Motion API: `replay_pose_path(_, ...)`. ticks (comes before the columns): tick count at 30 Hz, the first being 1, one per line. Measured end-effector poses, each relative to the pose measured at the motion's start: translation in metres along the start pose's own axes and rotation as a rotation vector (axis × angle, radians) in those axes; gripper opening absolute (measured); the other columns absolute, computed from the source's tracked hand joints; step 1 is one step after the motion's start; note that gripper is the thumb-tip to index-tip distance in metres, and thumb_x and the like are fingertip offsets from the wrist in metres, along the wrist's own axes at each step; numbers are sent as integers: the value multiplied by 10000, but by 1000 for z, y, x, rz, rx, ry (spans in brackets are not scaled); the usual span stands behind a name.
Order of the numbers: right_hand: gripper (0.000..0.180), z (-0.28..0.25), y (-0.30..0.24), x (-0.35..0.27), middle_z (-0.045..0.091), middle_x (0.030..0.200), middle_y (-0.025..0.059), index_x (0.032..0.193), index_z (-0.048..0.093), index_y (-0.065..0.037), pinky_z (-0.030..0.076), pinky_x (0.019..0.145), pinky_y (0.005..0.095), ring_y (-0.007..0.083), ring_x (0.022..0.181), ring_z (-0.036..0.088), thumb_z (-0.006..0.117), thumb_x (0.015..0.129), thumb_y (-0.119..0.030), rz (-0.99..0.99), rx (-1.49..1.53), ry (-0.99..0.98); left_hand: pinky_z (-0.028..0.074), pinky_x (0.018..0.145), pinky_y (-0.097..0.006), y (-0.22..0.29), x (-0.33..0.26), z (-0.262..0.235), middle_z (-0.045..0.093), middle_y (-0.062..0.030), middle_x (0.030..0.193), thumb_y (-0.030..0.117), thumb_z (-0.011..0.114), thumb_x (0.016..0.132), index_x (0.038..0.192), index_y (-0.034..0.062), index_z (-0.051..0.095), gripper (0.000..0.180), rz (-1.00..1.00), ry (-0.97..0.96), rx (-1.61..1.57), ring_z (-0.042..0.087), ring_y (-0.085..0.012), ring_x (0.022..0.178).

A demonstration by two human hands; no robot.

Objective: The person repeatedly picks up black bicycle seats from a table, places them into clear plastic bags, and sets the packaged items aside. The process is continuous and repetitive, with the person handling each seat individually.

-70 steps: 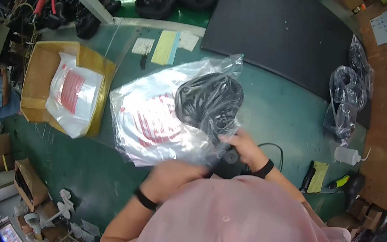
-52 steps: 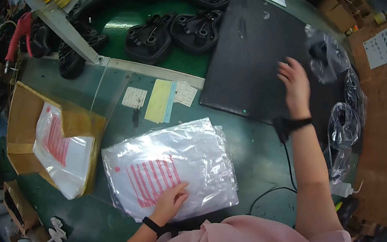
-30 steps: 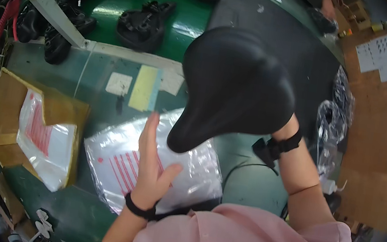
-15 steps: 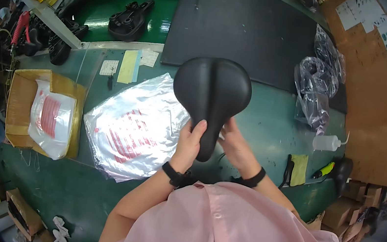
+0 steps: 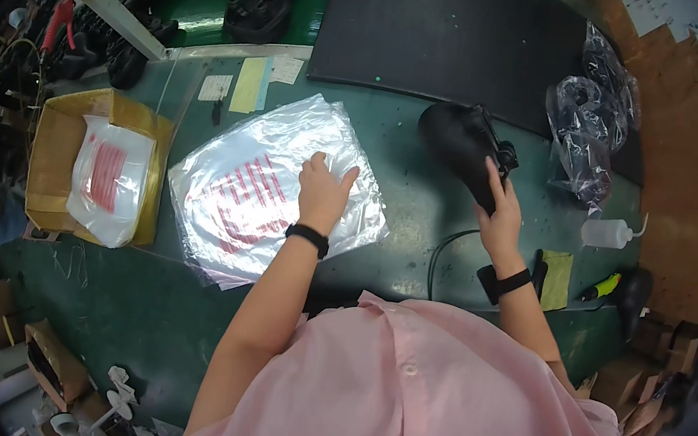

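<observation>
While your right hand (image 5: 503, 213) holds the black saddle (image 5: 451, 141) near its narrow end, fingers clamped on it, your left hand (image 5: 322, 196) lies over the stack of plastic bags (image 5: 234, 180) with thumb and fingers spread apart. Whether they pinch a layer, you cannot tell from this view. The saddle is tilted, its metal fittings facing right, over the bench (image 5: 397, 256) to the right of the bags; its contact with the surface is unclear. At your left, a cardboard box (image 5: 156, 178) contains more red-printed bags (image 5: 108, 184). On the far side lies a black mat (image 5: 455, 37); to the right are plastic-wrapped dark items (image 5: 592, 123) and a white squeeze bottle (image 5: 605, 234).
</observation>
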State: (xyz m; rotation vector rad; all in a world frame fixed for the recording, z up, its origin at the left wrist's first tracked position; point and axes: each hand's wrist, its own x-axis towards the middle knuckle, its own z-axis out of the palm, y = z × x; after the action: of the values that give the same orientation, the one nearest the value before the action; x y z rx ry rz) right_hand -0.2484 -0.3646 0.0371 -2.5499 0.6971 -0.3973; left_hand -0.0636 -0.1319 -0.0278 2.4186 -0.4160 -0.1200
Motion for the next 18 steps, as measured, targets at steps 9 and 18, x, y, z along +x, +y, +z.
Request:
replay_pose_path(9,802,42,36,-40,367,1398,257,1423,344,-106,365,1019,432,426,1220,426,628,695,77,-160,150,33,525,644,-399,-40,37,19,632,-161,680,165,524,875,849,-35,590,212,96,-48,131,658,-288,668)
replay_pose_path(18,729,44,42,6,601,1118,202,1286,437,20,478,876,393,336,1006,600,776,655,-116,421,512,-515,483,560,-253,-60,24,-40,646,-40,738,175,684,813,786,-7,676,185,-343,-261,-759,582,-105,643)
